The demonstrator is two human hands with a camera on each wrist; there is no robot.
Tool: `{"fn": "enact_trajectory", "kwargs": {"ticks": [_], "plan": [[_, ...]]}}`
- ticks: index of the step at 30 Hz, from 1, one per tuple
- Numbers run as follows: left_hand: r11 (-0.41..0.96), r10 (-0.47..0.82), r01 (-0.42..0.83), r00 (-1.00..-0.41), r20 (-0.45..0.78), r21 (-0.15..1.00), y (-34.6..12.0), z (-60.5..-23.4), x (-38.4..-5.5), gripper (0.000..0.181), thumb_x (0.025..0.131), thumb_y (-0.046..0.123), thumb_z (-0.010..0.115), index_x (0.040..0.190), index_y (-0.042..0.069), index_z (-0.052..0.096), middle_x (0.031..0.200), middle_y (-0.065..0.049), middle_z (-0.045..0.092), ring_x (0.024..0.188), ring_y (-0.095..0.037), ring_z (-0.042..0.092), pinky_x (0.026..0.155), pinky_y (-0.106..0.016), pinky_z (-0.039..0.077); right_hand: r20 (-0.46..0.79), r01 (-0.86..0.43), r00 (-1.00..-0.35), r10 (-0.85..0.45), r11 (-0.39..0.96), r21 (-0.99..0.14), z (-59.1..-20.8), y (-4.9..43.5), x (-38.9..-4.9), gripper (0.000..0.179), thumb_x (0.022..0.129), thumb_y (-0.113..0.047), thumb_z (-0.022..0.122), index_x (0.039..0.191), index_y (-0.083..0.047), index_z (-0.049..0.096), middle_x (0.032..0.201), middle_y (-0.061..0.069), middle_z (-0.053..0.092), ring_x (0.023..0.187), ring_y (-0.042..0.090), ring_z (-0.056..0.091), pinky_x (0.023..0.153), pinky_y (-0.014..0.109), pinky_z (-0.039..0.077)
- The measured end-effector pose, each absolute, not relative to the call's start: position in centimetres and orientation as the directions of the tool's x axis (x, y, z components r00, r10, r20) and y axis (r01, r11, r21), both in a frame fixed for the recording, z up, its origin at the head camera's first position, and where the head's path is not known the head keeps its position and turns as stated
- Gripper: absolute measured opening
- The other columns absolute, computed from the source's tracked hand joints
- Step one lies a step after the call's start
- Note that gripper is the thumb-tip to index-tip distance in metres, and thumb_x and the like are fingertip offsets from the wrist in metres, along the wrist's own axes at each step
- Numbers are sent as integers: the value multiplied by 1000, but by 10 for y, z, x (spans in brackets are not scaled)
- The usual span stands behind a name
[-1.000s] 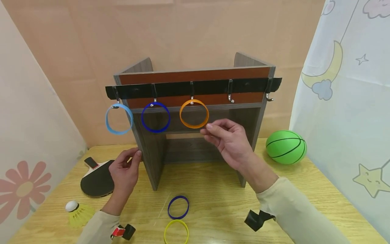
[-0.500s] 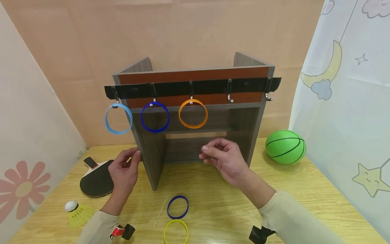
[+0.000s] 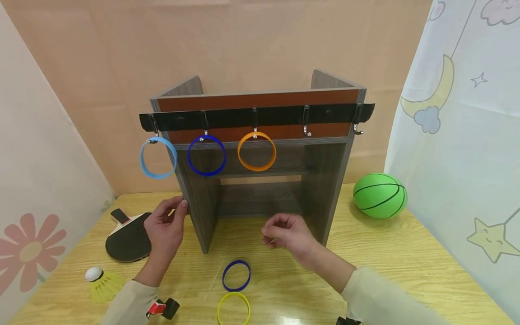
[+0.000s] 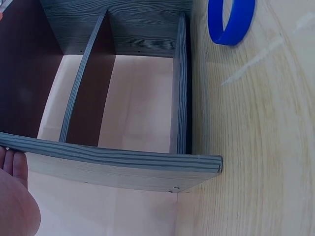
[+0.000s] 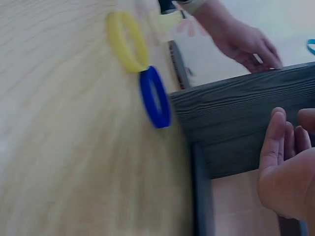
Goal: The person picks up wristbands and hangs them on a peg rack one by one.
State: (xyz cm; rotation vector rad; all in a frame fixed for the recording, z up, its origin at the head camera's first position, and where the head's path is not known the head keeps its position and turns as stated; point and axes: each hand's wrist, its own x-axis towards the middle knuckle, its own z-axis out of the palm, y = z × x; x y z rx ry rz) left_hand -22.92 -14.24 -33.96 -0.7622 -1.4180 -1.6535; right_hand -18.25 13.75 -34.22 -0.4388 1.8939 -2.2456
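Note:
My left hand [image 3: 165, 225] holds the left front edge of a grey wooden shelf [image 3: 338, 180], thumb at the edge and fingers along the outer side. In front of the shelf opening, my right hand [image 3: 290, 235] hovers with loosely curled fingers and nothing in them. From a black hook strip [image 3: 280, 116] hang a light blue wristband [image 3: 158, 176], a dark blue wristband [image 3: 207, 174] and an orange wristband [image 3: 257, 169]. Another blue wristband [image 3: 224, 277] and a yellow wristband [image 3: 234, 293] lie on the table, below and left of the right hand.
Two bare hooks, a right-middle hook [image 3: 306, 130] and an end hook [image 3: 357, 131], are on the strip's right part. A table tennis bat [image 3: 129, 241] and a yellow shuttlecock [image 3: 105, 284] lie at left. A green ball [image 3: 379, 196] sits right of the shelf.
My right hand has moved away from the hanging orange wristband and down toward the table. The left hand stays at the shelf edge.

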Motion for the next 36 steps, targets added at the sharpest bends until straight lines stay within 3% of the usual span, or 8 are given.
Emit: {"fn": "enact_trajectory", "kwargs": {"ticks": [4, 15, 36], "plan": [[-47, -193, 869, -492, 849, 493, -142, -340, -229, 10, 81, -26, 53, 91, -27, 56, 76, -14, 63, 67, -12, 64, 63, -18, 54, 26, 10, -947, -320, -109, -994, -360, 131, -181, 3, 85, 1, 62, 88, 0, 61, 80, 13, 62, 70, 24, 64, 67, 38, 56], [-40, -202, 861, -504, 840, 507, -141, -342, -229, 10, 82, -22, 55, 91, -27, 56, 75, -19, 62, 67, -11, 65, 63, -19, 54, -157, 148, -905, -394, 53, -988, -397, 123, -175, 19, 84, -6, 66, 97, 5, 59, 83, 14, 62, 66, 22, 65, 60, 32, 56], [-63, -211, 868, -495, 843, 493, -141, -339, -229, 9, 82, -24, 54, 90, -27, 56, 76, -19, 63, 66, -12, 64, 64, -19, 54, -149, 73, -920, -362, 214, -974, -411, 108, -182, 14, 80, -2, 71, 89, 2, 63, 74, 13, 63, 63, 23, 65, 57, 33, 57]]}}
